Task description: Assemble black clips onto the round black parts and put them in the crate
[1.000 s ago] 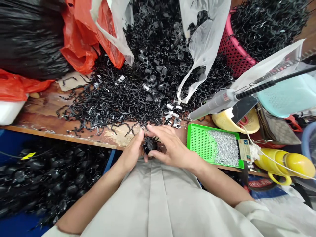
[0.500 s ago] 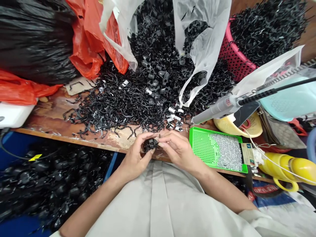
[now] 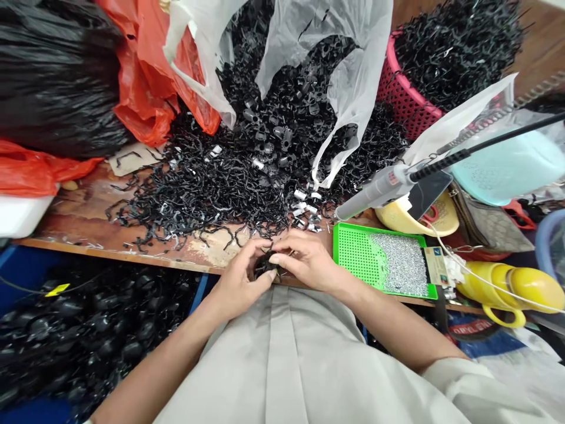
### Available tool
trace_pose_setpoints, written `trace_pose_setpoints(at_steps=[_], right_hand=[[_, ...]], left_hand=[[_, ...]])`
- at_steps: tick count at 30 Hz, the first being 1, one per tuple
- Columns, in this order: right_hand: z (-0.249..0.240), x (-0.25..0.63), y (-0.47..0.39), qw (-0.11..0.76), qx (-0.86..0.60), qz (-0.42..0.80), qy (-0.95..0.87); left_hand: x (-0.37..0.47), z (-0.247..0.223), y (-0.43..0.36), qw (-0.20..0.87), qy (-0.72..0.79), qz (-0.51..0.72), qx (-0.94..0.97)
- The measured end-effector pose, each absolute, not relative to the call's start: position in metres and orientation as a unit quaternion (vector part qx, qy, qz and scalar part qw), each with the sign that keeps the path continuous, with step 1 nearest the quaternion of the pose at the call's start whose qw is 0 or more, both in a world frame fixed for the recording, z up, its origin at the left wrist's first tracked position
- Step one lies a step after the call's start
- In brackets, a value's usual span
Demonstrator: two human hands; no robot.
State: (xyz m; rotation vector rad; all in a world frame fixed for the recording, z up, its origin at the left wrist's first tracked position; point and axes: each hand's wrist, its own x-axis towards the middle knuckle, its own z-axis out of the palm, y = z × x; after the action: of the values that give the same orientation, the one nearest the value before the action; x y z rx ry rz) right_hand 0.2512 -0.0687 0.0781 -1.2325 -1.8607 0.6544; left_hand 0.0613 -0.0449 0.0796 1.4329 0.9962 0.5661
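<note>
A small black plastic part point(image 3: 263, 266) is between my two hands at the table's front edge. My left hand point(image 3: 242, 280) is wrapped round its left side, thumb at the bottom. The fingers and thumb of my right hand point(image 3: 304, 259) press on it from the right and partly cover it. Beyond the hands lies a heap of black plastic pieces point(image 3: 212, 188) on the wooden table point(image 3: 83, 206). Several white pieces point(image 3: 304, 206) sit at the near right side of the heap.
A green tray point(image 3: 357, 256) of small metal pins lies right of my hands, below a hanging electric screwdriver point(image 3: 371, 191). Farther right are a yellow bowl point(image 3: 445, 218) and yellow flask point(image 3: 507, 282). A pink basket point(image 3: 406, 97) stands behind; a blue bin point(image 3: 48, 406) is lower left.
The fingers of my right hand have closed further over the black part, which is now more hidden. The view has shifted slightly, so the table's objects appear farther left.
</note>
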Motion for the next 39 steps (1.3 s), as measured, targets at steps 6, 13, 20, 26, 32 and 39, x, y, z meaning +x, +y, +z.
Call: trace_pose_setpoints(at_steps=[6,13,20,26,32,39], right_hand=[[0.1,0.263,-0.072,0.184,-0.389,0.219,-0.875],[0.115,0.257,-0.082,0.091,-0.393,0.19,-0.895],[0.093,0.228,-0.072,0.324,-0.574,0.539,-0.525],[0.109,0.286,-0.097,0.456,-0.515,0.622,-0.375],[0.093,0.38,-0.084,0.629,-0.63,0.199,-0.41],[0.086,0.369,-0.046,0.541,-0.596,0.223,-0.549]], left_hand=[[0.055,0.078,-0.045,0.84,0.397,0.072,0.364],[0.052,0.078,-0.049,0.837,0.398,0.055,0.372],[0.075,0.066,-0.047,0.319,0.421,0.383,0.758],[0.09,0.062,-0.039,0.52,0.448,0.339,0.644],[0.122,0.065,-0.059,0.699,0.45,0.225,0.508],[0.163,0.068,-0.081,0.724,0.413,0.174,0.525]])
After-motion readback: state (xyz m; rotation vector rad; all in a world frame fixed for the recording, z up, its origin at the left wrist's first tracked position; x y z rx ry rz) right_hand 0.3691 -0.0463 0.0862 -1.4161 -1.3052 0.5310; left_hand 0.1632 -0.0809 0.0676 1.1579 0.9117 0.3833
